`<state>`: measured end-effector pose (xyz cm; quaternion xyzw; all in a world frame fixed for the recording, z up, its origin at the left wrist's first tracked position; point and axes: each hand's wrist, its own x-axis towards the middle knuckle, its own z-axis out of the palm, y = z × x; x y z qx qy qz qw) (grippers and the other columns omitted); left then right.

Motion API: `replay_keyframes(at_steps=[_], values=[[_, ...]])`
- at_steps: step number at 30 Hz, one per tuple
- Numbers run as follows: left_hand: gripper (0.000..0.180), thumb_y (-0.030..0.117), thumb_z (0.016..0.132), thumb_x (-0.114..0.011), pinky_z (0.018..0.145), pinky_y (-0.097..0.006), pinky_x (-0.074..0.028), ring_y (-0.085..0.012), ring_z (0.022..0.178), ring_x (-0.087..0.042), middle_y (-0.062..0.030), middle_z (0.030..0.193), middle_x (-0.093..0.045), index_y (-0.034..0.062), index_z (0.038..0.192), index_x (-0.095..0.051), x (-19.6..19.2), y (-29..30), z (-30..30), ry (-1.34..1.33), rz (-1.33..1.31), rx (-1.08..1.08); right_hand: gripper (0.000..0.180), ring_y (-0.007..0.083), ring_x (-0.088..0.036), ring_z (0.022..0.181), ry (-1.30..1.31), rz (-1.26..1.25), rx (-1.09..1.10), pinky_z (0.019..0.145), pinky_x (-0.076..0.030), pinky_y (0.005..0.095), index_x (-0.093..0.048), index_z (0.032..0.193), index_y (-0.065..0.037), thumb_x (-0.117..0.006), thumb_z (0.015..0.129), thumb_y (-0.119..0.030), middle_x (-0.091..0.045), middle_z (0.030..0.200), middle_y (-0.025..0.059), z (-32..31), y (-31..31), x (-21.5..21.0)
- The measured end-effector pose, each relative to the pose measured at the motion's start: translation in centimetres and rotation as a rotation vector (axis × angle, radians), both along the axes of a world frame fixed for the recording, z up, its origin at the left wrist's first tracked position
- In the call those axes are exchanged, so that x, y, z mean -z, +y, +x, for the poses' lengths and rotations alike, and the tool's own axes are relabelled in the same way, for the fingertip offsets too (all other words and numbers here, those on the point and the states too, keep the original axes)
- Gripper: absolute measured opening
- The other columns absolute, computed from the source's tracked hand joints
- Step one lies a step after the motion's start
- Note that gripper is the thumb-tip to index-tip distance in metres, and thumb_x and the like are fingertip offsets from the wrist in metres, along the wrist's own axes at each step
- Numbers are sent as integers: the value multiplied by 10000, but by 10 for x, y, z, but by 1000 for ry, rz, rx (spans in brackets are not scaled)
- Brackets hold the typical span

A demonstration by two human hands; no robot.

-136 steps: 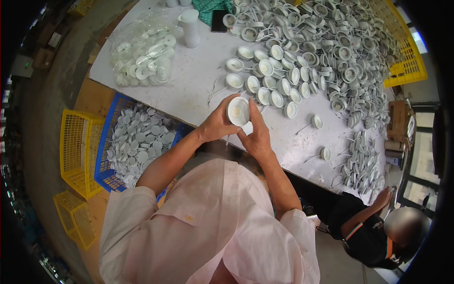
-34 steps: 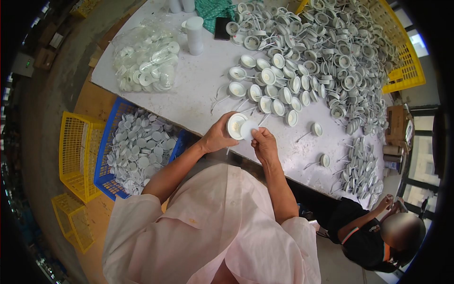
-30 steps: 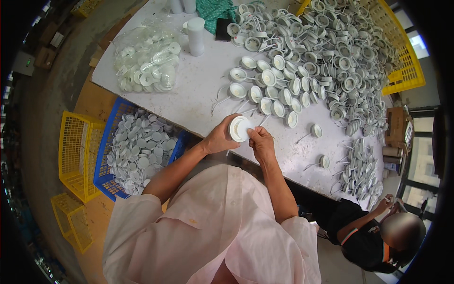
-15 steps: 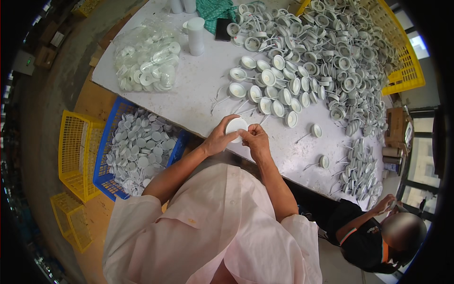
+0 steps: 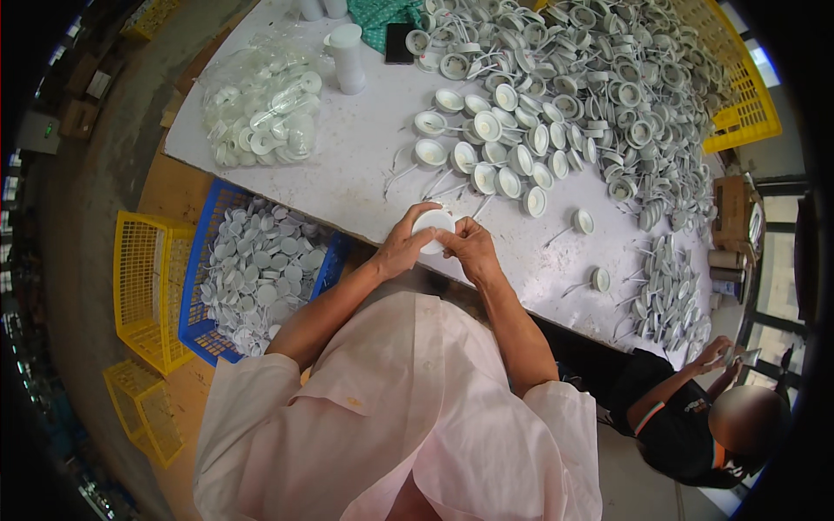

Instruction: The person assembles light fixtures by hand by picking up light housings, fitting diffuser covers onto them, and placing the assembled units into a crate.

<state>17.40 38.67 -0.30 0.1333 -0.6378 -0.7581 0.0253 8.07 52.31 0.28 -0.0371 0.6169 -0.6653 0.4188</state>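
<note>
Close to the table's near edge, my left hand and my right hand both grip a small round downlight with a flat white face turned up. The left fingers wrap round its left rim, with the thumb over the face. My right thumb and fingers pinch its lower right rim; what lies under the fingers is hidden. Just beyond my hands, several open-faced downlights with pale inner discs and wire tails lie in a cluster on the white table.
A large heap of grey-white lamp housings covers the far right. At far left are a clear bag of translucent discs and a disc stack. A blue basket holds many white-faced lights. A co-worker sits at right.
The view has shifted slightly, and the table things appear a little higher. Both hands still grip the same downlight, fingers slightly moved. The co-worker's hands have shifted.
</note>
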Motion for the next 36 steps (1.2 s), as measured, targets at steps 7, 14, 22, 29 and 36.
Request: replay_keyframes(at_steps=[7, 14, 22, 29, 36], values=[[381, 125, 911, -472, 951, -313, -401, -178, 1078, -507, -116, 1199, -539, 40, 1267, -365, 10, 3, 0, -28, 32, 31, 303, 70, -496, 532, 38, 57, -36, 489, -435, 204, -458, 709, -88, -752, 756, -141, -526, 636, 9, -1, 7, 8], [341, 189, 900, -547, 908, -308, -433, -176, 1017, -544, -116, 1095, -603, 25, 1190, -472, 15, 14, -1, -98, 129, -177, 290, 61, -492, 538, 114, 71, -15, 488, -422, 197, -464, 702, -79, -740, 769, -138, -544, 650, 12, 8, 5, 2], [349, 274, 883, -574, 849, -305, -466, -171, 950, -580, -115, 1026, -636, 10, 1109, -538, -7, 7, 2, -114, -83, -196, 250, 60, -495, 542, 28, 51, 25, 499, -414, 197, -473, 708, -76, -683, 821, -151, -549, 657, 9, 14, 0, 0], [304, 212, 880, -556, 836, -304, -477, -173, 935, -589, -110, 999, -645, 1, 1099, -541, -3, 6, 1, -141, -79, -174, 233, 58, -499, 544, 73, 77, -16, 507, -417, 197, -480, 704, -79, -661, 835, -146, -555, 654, 7, 12, 1, -1], [371, 43, 846, -544, 908, -334, -440, -198, 1032, -541, -141, 1135, -557, 7, 1207, -461, 24, -1, 0, 22, 375, -138, 191, 73, -538, 600, -58, 10, 49, 524, -456, 210, -540, 861, -31, -691, 802, -132, -580, 703, 23, 2, 6, 6]])
